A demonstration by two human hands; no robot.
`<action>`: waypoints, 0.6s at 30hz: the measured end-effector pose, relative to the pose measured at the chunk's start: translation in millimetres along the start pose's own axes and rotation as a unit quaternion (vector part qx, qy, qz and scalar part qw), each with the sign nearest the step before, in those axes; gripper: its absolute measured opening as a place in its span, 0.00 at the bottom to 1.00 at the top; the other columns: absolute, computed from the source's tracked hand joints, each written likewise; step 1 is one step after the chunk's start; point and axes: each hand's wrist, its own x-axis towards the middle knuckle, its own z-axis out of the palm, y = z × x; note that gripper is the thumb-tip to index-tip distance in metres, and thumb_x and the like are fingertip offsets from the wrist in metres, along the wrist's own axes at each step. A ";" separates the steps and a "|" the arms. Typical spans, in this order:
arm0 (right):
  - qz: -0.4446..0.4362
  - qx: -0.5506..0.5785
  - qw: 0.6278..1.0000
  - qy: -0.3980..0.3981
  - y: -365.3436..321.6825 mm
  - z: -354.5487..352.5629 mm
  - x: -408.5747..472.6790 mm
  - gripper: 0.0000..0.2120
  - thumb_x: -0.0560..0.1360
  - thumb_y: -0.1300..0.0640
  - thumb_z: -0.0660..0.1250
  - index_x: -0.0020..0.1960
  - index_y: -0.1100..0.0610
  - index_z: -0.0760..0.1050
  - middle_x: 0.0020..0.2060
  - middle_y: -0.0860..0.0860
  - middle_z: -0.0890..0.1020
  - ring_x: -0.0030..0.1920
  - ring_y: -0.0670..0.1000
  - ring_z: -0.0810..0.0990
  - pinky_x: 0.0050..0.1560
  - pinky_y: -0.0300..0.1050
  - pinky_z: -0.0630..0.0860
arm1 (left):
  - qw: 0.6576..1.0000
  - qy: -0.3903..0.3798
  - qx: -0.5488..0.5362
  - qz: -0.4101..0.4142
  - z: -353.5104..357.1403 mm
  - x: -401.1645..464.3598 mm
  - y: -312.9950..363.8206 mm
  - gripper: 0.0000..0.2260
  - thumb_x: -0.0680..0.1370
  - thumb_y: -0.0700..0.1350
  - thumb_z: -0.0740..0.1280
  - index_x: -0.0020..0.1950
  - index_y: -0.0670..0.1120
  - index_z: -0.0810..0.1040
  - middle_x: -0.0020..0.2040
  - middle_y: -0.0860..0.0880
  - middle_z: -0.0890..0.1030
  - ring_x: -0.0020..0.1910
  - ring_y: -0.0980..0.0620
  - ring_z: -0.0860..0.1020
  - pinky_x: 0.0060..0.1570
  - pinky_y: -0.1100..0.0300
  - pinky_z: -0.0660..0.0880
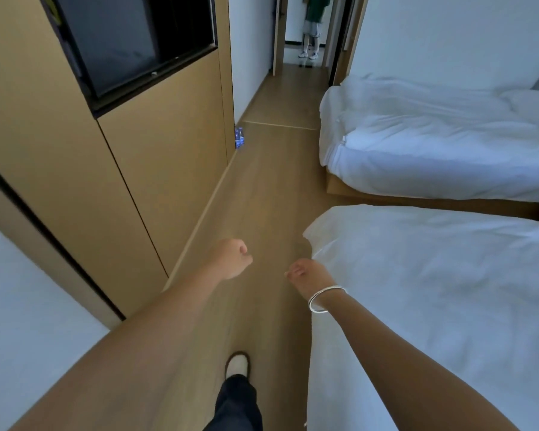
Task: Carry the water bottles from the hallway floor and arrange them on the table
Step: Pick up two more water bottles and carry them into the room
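Far ahead by the wall stand the bottles [239,137]; left hand [232,259] fisted empty, right hand [305,275] loose, empty. Approach step: next, walk up and crouch.

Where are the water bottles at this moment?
In the head view the water bottles stand on the wooden floor up ahead on the left, against the end of the wood-panelled wall, well beyond both hands, across the aisle from the far bed.

No word, number or sign can be read anywhere. The small clear plastic water bottles with blue labels [239,137], standing on the wooden floor against the foot of the tan wall panel, carry printing too small and blurred to make out. The dark screen set in the panel shows nothing.
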 end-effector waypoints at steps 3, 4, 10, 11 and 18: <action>0.011 -0.003 1.000 -0.007 -20.2 -9.6 64.2 0.10 0.74 0.61 0.60 0.35 0.55 0.72 0.32 0.49 0.75 0.40 0.52 0.73 0.34 0.37 0.68 | 1.000 0.000 0.004 0.005 -16.2 64.8 2.6 0.12 0.76 0.45 0.63 0.58 0.43 0.77 0.58 0.43 0.80 0.57 0.44 0.76 0.55 0.57 0.71; 0.012 -0.005 1.000 -0.004 -29.7 -13.3 88.4 0.09 0.74 0.62 0.60 0.35 0.56 0.72 0.32 0.50 0.74 0.39 0.52 0.73 0.32 0.36 0.66 | 1.000 0.002 0.005 0.007 -24.4 89.6 3.5 0.12 0.76 0.45 0.64 0.58 0.43 0.77 0.58 0.43 0.80 0.57 0.44 0.77 0.55 0.57 0.71; 0.010 0.014 0.999 0.031 -80.0 -39.1 217.5 0.06 0.72 0.61 0.61 0.42 0.57 0.77 0.39 0.53 0.80 0.42 0.53 0.78 0.44 0.42 0.73 | 1.000 0.014 -0.009 0.005 -82.3 231.6 7.3 0.11 0.76 0.45 0.65 0.55 0.43 0.78 0.55 0.43 0.81 0.55 0.44 0.77 0.54 0.57 0.72; 0.014 0.016 0.999 0.036 -85.2 -43.9 238.3 0.06 0.72 0.60 0.62 0.44 0.57 0.78 0.41 0.54 0.81 0.43 0.54 0.79 0.45 0.43 0.75 | 1.000 0.016 -0.009 0.004 -89.8 254.6 8.3 0.10 0.76 0.45 0.65 0.55 0.42 0.78 0.55 0.43 0.80 0.55 0.44 0.77 0.55 0.57 0.72; 0.019 0.021 0.999 0.037 -92.8 -71.7 350.2 0.08 0.73 0.60 0.63 0.48 0.60 0.79 0.47 0.56 0.82 0.50 0.54 0.80 0.48 0.41 0.73 | 1.000 -0.018 0.015 -0.001 -93.8 376.7 20.4 0.11 0.76 0.47 0.65 0.55 0.45 0.78 0.56 0.44 0.80 0.55 0.45 0.77 0.52 0.59 0.71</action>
